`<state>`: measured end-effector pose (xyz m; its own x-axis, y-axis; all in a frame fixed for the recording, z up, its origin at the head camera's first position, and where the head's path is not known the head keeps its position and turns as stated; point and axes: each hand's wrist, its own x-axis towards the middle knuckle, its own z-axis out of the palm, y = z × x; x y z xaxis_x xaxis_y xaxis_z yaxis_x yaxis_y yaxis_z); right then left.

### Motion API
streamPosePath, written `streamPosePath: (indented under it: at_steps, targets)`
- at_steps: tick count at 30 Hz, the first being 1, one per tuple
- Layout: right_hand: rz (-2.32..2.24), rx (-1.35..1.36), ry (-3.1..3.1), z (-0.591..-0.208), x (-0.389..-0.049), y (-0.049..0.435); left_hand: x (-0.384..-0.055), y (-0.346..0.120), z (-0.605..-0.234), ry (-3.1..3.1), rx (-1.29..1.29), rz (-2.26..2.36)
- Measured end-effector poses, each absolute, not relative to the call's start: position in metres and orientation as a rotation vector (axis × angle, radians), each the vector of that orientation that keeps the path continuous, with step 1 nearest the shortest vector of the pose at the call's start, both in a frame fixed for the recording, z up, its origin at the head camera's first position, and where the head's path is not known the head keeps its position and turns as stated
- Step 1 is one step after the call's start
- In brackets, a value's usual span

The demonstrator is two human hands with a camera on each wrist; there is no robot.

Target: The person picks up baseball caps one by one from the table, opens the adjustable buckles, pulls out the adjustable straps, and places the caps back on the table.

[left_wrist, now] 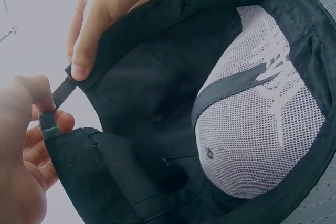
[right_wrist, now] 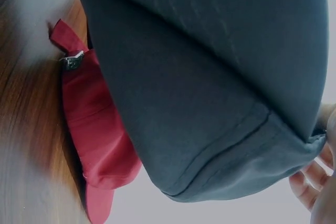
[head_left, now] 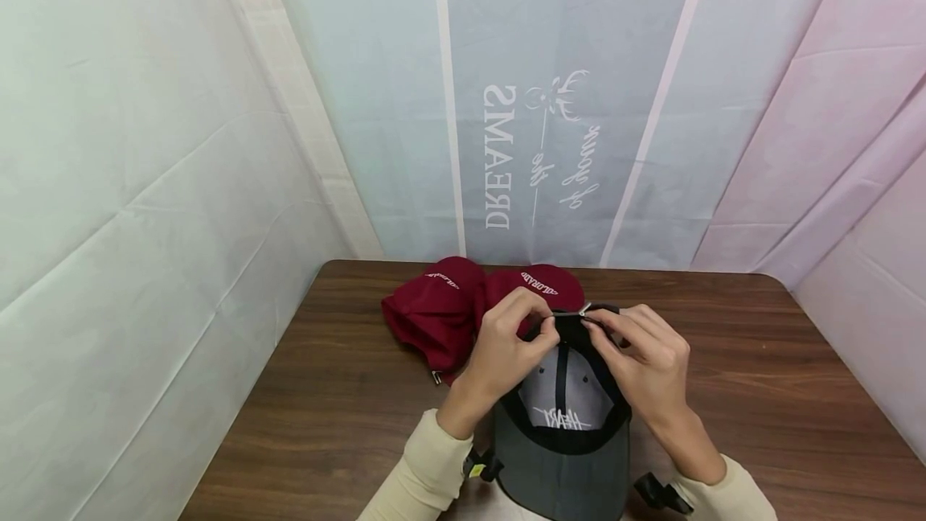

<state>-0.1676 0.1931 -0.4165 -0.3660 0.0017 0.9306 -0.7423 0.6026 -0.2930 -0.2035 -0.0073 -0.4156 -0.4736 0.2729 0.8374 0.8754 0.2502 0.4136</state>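
A dark grey cap [head_left: 564, 473] is held with its inside facing up and its brim toward the person. White mesh lining [left_wrist: 252, 124] shows inside the crown, with lettering seen from behind. My left hand [head_left: 506, 336] pinches the narrow back strap [left_wrist: 64, 92] between thumb and fingers. On the other side of the strap, my right hand [head_left: 647, 352] pinches the band beside a small metal buckle [head_left: 583, 309]. The strap spans the gap between both hands. In the right wrist view, the cap's outer crown [right_wrist: 173, 93] fills most of the picture.
Two dark red caps [head_left: 437, 308] with white lettering lie behind the hands on the brown wooden table [head_left: 325, 424]. One red cap's strap buckle [right_wrist: 73, 60] shows in the right wrist view. Printed cloth [head_left: 557, 22] hangs behind the table.
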Motion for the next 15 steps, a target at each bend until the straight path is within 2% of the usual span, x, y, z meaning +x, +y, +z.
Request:
streamPosePath:
  at_steps: [15]
  targets:
    - [0.893,0.583,-1.794,-0.4169,-0.1665,0.1942,-0.2024,-0.0129,-0.414,-1.852,-1.045,-1.241]
